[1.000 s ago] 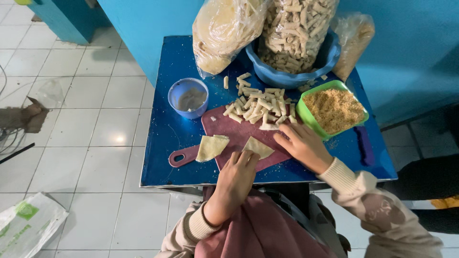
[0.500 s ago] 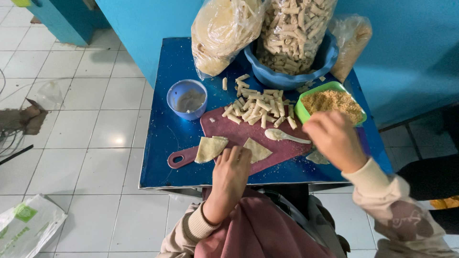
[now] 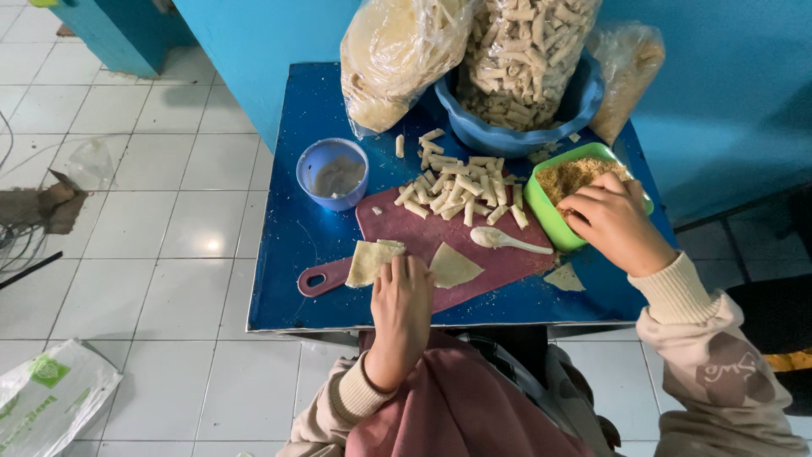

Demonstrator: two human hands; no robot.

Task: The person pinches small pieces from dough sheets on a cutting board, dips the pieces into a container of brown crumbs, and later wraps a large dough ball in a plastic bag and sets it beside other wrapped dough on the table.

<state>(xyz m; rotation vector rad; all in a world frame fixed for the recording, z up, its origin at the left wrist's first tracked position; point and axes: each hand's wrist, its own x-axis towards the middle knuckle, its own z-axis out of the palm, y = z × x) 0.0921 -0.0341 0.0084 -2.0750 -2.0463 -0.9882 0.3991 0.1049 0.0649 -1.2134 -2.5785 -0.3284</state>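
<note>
many rolls (image 3: 461,188) lie finished on the board (image 3: 507,258); two wrappers (image 3: 453,266) stay unfilled. left hand (image 3: 403,300) rests flat, fingers together, on the near one; right hand (image 3: 611,218) pinches crumbs in the green tub (image 3: 540,203).

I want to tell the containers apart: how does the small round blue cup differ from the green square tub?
The small round blue cup stands left of the dark red cutting board; the green square plastic tub stands at the board's right end. The cup holds a pale greyish liquid; the tub holds tan crumbs. No hand touches the cup; the right hand rests on the tub. Both sit open on the blue table.
</note>
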